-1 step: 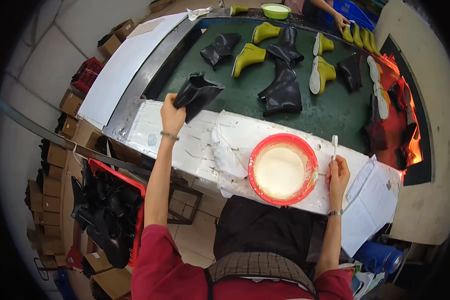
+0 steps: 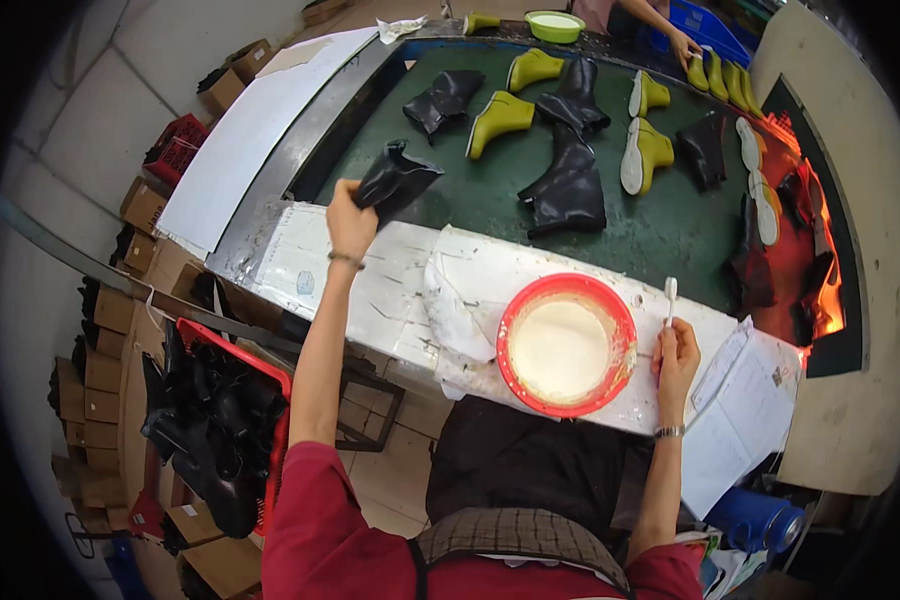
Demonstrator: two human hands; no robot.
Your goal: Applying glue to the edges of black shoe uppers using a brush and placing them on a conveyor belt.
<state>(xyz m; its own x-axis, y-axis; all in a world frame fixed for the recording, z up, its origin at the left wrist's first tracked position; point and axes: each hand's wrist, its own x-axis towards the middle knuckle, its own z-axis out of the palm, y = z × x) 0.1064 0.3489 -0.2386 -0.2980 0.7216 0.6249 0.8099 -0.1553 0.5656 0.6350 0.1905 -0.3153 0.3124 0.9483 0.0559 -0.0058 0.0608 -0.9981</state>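
My left hand (image 2: pixel 352 222) is closed on a black boot upper (image 2: pixel 398 182), held over the near left edge of the green work surface. The upper's opening faces up and away. In my right hand (image 2: pixel 677 350), a small white brush (image 2: pixel 671 292) like a toothbrush is gripped by its handle, head upward. Between my hands, nearer the right one, stands a red bowl (image 2: pixel 560 407) of cream-coloured liquid (image 2: pixel 560 345). A crumpled white cloth (image 2: pixel 455 315) lies left of the bowl.
Black uppers (image 2: pixel 570 185) and yellow-green boots (image 2: pixel 500 122) lie on the green conveyor (image 2: pixel 450 215), with a glowing orange heater opening (image 2: pixel 828 290) at right. A red basket (image 2: pixel 280 430) of black uppers stands lower left. A co-worker's hand (image 2: pixel 684 46) touches boots at the far right.
Very little differs. My left hand and the black boot upper have shifted slightly away from me and to the right; the brush stays upright in my right hand.
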